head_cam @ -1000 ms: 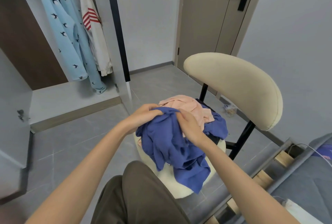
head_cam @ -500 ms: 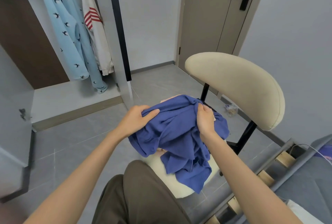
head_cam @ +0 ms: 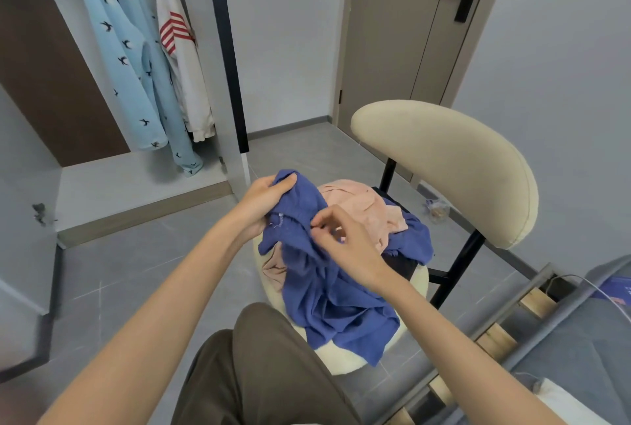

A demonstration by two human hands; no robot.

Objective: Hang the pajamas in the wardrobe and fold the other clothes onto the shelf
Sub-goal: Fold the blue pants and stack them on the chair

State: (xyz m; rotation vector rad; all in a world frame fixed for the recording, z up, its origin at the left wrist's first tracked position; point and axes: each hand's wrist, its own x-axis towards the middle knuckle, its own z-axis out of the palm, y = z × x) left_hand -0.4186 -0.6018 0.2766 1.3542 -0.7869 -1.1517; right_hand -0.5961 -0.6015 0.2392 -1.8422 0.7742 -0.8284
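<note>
Left hand [head_cam: 263,202] grips a bunched upper fold of the blue garment [head_cam: 327,298], thumb lying on top of the cloth and fingers curled beneath. Right hand [head_cam: 345,247] pinches a gathered edge of the same garment between thumb and fingertips, just beside the left. Between the two hands I see a small pale tag or thread on the fabric; I cannot tell which.

Garment position: raised at the top by both hands, the rest draped down over the front of the chair [head_cam: 444,165] seat, lower edge hanging past the cream seat cushion [head_cam: 341,361].

Under and behind it on the seat: a pink garment [head_cam: 358,206], crumpled, and something dark [head_cam: 403,266] at the right side of the pile, touching the blue cloth.

Wardrobe [head_cam: 44,76], upper left, stands open. Light blue pajamas [head_cam: 136,76] with a dark bird print hang inside, and a white garment [head_cam: 181,63] with red stripes hangs just beside them.

A knee in olive trousers [head_cam: 259,373] is at the bottom of the view, near the seat. Bed frame [head_cam: 532,291] at lower right; closed door [head_cam: 392,49] behind the chair.
</note>
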